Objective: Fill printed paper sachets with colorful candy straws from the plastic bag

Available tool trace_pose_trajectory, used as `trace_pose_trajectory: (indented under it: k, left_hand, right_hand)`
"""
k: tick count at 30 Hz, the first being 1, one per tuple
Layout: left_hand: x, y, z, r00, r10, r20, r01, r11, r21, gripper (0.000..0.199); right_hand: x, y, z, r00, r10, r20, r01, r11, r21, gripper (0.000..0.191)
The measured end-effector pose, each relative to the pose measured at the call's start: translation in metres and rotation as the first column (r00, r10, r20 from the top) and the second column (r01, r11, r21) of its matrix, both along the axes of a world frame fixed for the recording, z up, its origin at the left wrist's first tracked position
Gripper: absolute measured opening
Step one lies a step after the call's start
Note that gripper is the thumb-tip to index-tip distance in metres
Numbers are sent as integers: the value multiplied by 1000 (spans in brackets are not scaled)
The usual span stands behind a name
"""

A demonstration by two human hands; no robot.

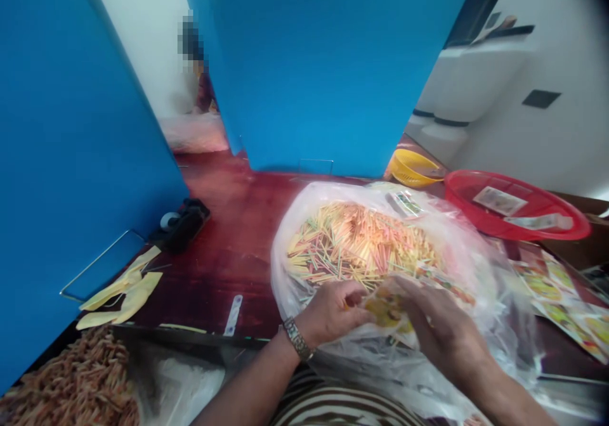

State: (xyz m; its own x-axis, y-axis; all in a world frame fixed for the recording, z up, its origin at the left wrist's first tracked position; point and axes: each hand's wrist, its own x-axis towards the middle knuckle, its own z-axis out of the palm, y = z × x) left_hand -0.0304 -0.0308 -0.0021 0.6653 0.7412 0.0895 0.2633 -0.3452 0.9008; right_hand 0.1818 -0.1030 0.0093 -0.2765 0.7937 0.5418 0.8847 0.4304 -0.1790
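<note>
Clear plastic bag (pixel 469 267) lies open on the dark red table (pixel 228 267), right of centre and close to the person. Inside it sits a large heap of thin coloured sticks (pixel 361 242), mainly yellow, with pink and green among them. A printed yellow paper packet (pixel 387 309) is located at the near edge of the heap, between the 2 hands. Left hand (pixel 333 312): fingers are curled and partly closed beside the packet's left edge; a metal wristband (pixel 297 338) is fitted at the wrist. Right hand (pixel 442 324): fingers are extended and angled down over the packet's right side. Whether either hand grips the packet cannot be determined from this view. A striped shirt (pixel 342 407) shows at the near edge. Far right of the bag, a red plastic basket (pixel 516 204) holds printed slips (pixel 499 201), and a yellow plastic basket (pixel 413 167) sits left of it. Printed sheets (pixel 556 293) lie on the right of the table. On the left are yellow paper cut-outs (pixel 118 296), a black tape dispenser (pixel 183 223) and a wire frame (pixel 99 264). A pile of orange-brown sticks (pixel 80 381) occupies the near left corner. 2 blue panels (pixel 323 64) stand at the far side, with a blurred person (pixel 193 42) visible between them.
</note>
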Motion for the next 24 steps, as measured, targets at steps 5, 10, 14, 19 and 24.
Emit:
trace_pose_trajectory:
  k: [5,10,14,19,24]
  left_hand:
    - [-40,11,10,848,230,-477,28,880,474,22]
    - [-65,11,14,605,399,-689,32,852,522,21]
    - [-66,5,9,581,442,-684,40,824,565,22]
    - [-67,6,5,588,433,-683,16,838,545,22]
    - [-69,9,5,577,405,-709,-1,869,495,25]
  right_hand:
    - [28,16,-5,910,-249,331,303,945,-121,23]
    - [-63,99,7,939,112,326,18,929,-371,19]
    - [-132,158,-9,872,260,416,-28,873,-487,23]
    - [-152,166,-28,829,332,449,-74,862,-501,25]
    - [-151,154,-28,832,309,460,-53,870,-490,18]
